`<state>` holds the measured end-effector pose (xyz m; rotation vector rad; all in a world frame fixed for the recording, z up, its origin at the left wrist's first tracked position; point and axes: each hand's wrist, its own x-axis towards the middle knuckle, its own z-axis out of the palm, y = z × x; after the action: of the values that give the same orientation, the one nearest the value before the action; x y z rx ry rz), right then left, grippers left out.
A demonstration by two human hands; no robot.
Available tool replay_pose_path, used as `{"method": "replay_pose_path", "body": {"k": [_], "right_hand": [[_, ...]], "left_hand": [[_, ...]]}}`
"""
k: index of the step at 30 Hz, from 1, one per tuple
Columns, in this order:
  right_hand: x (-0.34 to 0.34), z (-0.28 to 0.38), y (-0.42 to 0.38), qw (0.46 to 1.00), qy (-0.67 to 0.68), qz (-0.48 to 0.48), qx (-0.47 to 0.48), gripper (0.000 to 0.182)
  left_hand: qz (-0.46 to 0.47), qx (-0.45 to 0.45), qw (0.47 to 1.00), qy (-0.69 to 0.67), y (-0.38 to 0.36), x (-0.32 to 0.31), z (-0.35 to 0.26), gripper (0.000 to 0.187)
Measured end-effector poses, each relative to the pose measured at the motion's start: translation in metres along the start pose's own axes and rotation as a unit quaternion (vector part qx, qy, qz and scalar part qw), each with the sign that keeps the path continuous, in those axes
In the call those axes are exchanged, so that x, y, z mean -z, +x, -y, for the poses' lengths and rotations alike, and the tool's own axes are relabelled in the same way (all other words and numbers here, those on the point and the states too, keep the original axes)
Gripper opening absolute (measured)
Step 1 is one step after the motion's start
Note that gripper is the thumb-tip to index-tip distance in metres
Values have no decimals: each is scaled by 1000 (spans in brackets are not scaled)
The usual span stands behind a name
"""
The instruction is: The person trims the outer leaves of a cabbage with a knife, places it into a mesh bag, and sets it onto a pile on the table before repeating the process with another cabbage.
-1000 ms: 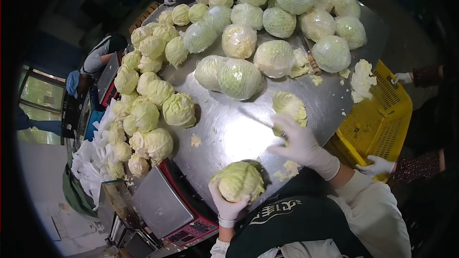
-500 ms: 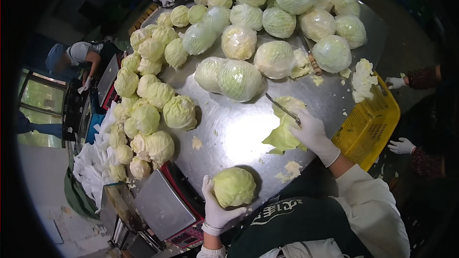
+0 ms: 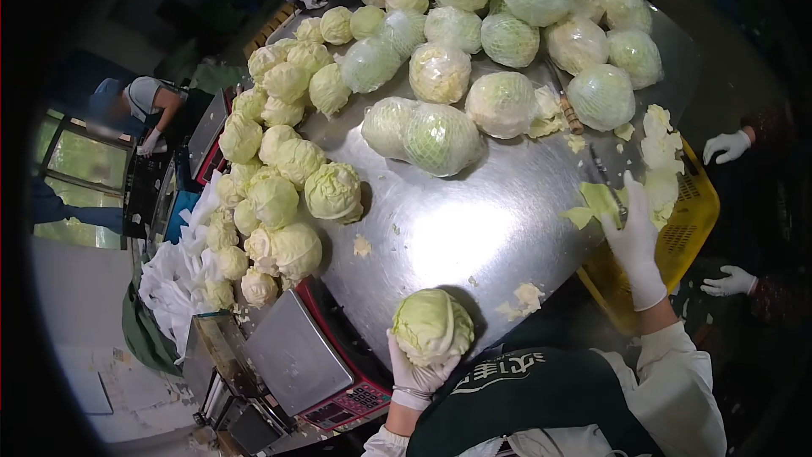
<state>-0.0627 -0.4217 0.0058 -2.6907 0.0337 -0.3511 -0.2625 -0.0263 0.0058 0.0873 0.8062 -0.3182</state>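
My left hand (image 3: 420,372), in a white glove, cups a pale green cabbage (image 3: 433,327) from below at the near edge of the metal table (image 3: 406,245). My gloved right hand (image 3: 634,245) is over at the right, above the table edge by a yellow basket (image 3: 609,294). In it is a slim dark knife (image 3: 602,176), blurred by motion and pointing away from me. A loose green cabbage leaf (image 3: 599,203) hangs at the same fingers, beside the blade.
Wrapped cabbages (image 3: 440,140) pile up at the back; bare cabbages (image 3: 275,201) line the left. A wooden-handled tool (image 3: 572,117) lies among the wrapped ones. Trimmed leaves (image 3: 661,152) overhang the basket. A scale (image 3: 300,355) stands at the near left. Another person's gloved hands (image 3: 727,145) are at the right.
My right hand has swung right with the knife and leaf, from over the table to the basket. The cabbage in my left hand has turned, showing a leafier, ridged side.
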Motion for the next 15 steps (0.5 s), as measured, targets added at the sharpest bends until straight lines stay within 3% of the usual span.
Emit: {"method": "replay_pose_path", "body": {"k": [2, 4, 6, 8, 9, 10, 11, 12, 13, 14, 15], "right_hand": [[9, 47, -12, 966, 206, 145, -51, 72], [-11, 74, -42, 928, 299, 213, 58, 67], [-4, 111, -62, 872, 336, 342, 95, 64], [-6, 133, -67, 853, 340, 364, 156, 63], [-13, 135, -75, 866, 277, 382, 168, 63], [-14, 135, -72, 866, 277, 380, 167, 63], [-10, 137, -62, 856, 279, 421, 114, 64], [-8, 138, -54, 841, 280, 459, 61, 64], [-14, 135, -52, 850, 278, 438, 88, 64], [-13, 135, -49, 851, 278, 437, 86, 64], [-11, 137, -43, 849, 277, 440, 97, 64]], "left_hand": [[9, 59, 998, -29, 16, -1, 11, 100], [1, 87, 995, -38, 22, -32, 24, 100], [27, 123, 990, -61, 30, -39, 31, 100], [-32, 39, 995, 83, 31, -43, 35, 98], [-33, 40, 995, 84, 28, -46, 38, 98], [-75, -76, 961, 254, 24, -51, 41, 96], [-112, -190, 884, 412, 23, -54, 42, 94], [-110, -191, 884, 412, 29, -53, 40, 94], [-75, -335, 780, 524, 40, -51, 35, 93], [-35, -463, 641, 612, 50, -51, 32, 92], [-20, -462, 627, 627, 60, -58, 31, 91]]}}
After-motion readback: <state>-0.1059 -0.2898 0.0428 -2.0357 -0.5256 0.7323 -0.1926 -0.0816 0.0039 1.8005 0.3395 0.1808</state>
